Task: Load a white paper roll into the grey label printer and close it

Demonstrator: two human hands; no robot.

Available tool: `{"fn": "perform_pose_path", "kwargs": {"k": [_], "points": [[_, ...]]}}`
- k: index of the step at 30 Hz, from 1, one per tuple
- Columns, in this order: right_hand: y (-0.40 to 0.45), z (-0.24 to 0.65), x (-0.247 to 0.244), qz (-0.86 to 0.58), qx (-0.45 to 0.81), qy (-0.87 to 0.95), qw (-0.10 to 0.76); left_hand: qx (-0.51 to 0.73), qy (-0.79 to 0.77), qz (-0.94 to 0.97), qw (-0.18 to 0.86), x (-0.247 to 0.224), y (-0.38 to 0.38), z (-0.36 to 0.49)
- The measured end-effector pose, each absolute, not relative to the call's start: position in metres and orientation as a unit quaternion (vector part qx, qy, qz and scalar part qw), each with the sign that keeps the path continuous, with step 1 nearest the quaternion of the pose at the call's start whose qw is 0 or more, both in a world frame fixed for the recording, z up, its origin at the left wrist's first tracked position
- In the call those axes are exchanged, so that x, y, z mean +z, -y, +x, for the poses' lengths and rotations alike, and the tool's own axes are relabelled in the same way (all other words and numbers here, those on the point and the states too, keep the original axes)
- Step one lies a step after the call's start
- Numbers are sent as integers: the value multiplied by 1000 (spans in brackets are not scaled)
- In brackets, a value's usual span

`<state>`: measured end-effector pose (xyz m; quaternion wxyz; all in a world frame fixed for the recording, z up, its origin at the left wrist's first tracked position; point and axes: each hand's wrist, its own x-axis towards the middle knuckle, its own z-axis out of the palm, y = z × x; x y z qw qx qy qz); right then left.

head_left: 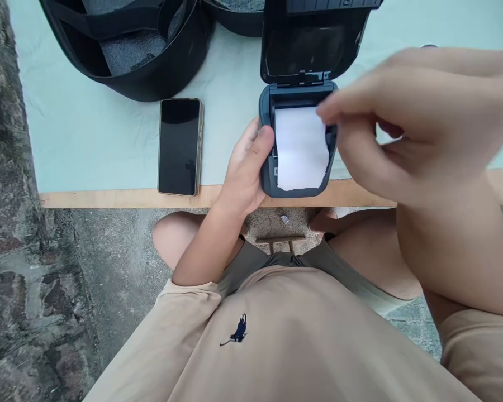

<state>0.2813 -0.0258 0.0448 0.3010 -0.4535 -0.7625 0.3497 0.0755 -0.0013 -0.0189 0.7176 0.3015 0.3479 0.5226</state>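
A small dark printer-like device (265,184) is at the table's front edge, its black lid (310,50) swung up and back. White paper (302,148) with a ragged lower edge lies over its open compartment. My left hand (247,167) grips the device by its left side, the thumb on the rim. Over the device's right side is my right hand (411,123), blurred, with thumb and forefinger pinched together near the paper's upper right corner. Whether anything sits between those fingertips is too small to tell.
A phone (179,148) with a dark screen lies on the pale green tabletop (92,139), left of the device. Behind it stands an open black round case (159,75) with grey lining. Part of a second case (238,21) shows at the top.
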Motion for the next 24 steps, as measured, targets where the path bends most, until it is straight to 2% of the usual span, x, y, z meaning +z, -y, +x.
{"fn": "perform_pose_path", "kwargs": {"k": [1,2,7,11,17,21,24], "points": [[0,263,42,-468,284,787,285,524,-341,305,718,-19,1,76],[-20,249,41,-490,162,823,236,523,-334,311,720,-19,1,76],[-35,234,47,-533,39,842,77,505,-345,324,722,-20,1,76],[-26,239,44,-497,-12,864,85,499,-351,339,716,-19,2,76],[-31,234,40,-508,-7,858,82,494,-355,351,712,-19,2,77],[-29,233,50,-540,47,839,44,498,-363,362,699,-18,3,77],[-24,237,63,-531,93,839,69,505,-367,374,686,-22,2,79]]}}
